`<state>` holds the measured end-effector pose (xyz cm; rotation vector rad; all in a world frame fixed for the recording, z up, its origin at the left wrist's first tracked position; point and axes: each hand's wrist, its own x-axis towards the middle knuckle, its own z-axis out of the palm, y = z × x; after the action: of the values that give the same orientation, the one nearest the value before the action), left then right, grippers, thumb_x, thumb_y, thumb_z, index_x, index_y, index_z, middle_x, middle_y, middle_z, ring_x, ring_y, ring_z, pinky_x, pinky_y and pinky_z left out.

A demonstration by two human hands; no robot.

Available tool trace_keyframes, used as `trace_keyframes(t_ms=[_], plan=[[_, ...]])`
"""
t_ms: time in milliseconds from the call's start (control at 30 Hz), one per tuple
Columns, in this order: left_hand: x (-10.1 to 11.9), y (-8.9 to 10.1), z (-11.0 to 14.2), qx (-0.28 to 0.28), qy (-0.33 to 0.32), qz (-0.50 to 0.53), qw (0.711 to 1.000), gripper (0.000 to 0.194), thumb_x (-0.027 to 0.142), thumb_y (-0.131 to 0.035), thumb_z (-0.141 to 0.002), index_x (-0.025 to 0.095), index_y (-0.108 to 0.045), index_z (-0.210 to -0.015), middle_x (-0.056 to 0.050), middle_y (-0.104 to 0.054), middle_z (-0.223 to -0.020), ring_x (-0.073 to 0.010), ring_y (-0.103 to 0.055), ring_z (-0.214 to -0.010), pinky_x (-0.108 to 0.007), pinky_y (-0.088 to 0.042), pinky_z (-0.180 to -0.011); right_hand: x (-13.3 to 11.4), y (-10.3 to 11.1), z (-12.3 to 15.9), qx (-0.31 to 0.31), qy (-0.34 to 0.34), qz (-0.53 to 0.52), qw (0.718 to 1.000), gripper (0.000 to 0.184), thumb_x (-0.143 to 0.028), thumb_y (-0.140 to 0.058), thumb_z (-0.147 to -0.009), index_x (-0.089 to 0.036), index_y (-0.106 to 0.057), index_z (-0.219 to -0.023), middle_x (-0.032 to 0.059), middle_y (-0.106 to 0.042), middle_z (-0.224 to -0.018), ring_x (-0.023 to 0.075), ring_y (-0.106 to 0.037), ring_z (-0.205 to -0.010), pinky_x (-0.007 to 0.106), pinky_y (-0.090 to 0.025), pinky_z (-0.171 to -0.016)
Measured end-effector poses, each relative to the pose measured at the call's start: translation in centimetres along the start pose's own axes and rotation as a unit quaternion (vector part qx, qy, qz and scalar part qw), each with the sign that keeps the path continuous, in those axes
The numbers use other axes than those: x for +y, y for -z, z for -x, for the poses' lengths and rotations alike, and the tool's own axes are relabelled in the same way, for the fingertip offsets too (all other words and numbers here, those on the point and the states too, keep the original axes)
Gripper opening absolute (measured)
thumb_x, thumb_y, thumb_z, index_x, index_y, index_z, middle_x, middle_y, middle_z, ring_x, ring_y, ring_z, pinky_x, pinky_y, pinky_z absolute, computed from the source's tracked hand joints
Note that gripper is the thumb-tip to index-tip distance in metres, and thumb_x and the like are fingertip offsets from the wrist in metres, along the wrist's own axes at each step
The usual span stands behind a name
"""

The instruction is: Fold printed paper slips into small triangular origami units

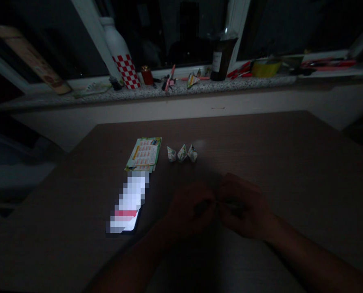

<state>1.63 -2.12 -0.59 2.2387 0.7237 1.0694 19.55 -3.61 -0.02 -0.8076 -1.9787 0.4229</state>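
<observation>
My left hand [195, 203] and my right hand [245, 205] meet low over the dark wooden table [294, 162], fingertips pinched close together. Both are closed, with fingers curled. A small pale bit shows between the right fingers, but deep shadow hides what it is. Beyond the hands, three small folded paper pieces stand in a row: a left one [171, 154], a middle one [182, 154] and a right one [192, 154]. To their left lies a stack of printed calendar cards [144, 152]. Below the cards rests a phone [130, 201] with its screen lit and blurred out.
Behind the table runs a speckled windowsill [169, 94]. On it stand a red-and-white checked bottle [126, 67], a small red jar [146, 75], a dark bag with a label [222, 61], a yellow container [265, 68] and a tall tube [34, 61]. The room is dim.
</observation>
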Motion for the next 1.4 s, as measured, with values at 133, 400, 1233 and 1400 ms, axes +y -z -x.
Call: trace_keyframes(t_ms=[133,400,1233,1400], plan=[[-0.1,-0.2,0.1,-0.012,-0.035,-0.007,0.999,0.005,0.015,-0.05,-0.081,0.018,-0.054,-0.079,-0.002,-0.06,-0.074,-0.0129,-0.055,-0.067,-0.024,-0.044,-0.061,0.0,-0.4,0.1,0.014,0.009,-0.003,1.0,0.013,-0.009,-0.056,-0.069,-0.02,-0.053,-0.074,0.0007,-0.052,-0.066,0.0152,-0.05,-0.062,0.028,-0.04,-0.056],[0.2,0.1,0.2,0.046,0.073,0.056,0.995,0.005,0.018,-0.056,-0.08,0.018,-0.057,-0.076,-0.001,-0.059,-0.071,-0.0118,-0.053,-0.063,-0.024,-0.041,-0.06,0.6,0.8,0.4,0.009,-0.058,-0.033,0.998,0.012,-0.009,-0.057,-0.068,-0.019,-0.051,-0.068,-0.001,-0.05,-0.062,0.0122,-0.048,-0.055,0.024,-0.035,-0.049],[-0.1,0.3,0.1,0.091,0.215,0.1,0.967,0.009,0.02,-0.059,-0.077,0.017,-0.058,-0.085,-0.002,-0.06,-0.078,-0.0144,-0.057,-0.073,-0.026,-0.047,-0.066,1.5,0.5,0.7,0.038,-0.193,-0.095,0.976,0.005,-0.016,-0.06,-0.075,-0.017,-0.058,-0.07,-0.0005,-0.059,-0.061,0.0121,-0.055,-0.054,0.023,-0.044,-0.05],[0.2,0.4,0.1,0.046,0.06,-0.045,0.996,0.016,0.018,-0.061,-0.075,0.016,-0.058,-0.091,-0.006,-0.062,-0.089,-0.0178,-0.058,-0.084,-0.031,-0.048,-0.075,1.2,0.7,0.7,-0.015,-0.054,0.017,0.998,0.009,-0.012,-0.06,-0.071,-0.019,-0.056,-0.075,-0.0008,-0.056,-0.065,0.0129,-0.053,-0.058,0.024,-0.042,-0.052]])
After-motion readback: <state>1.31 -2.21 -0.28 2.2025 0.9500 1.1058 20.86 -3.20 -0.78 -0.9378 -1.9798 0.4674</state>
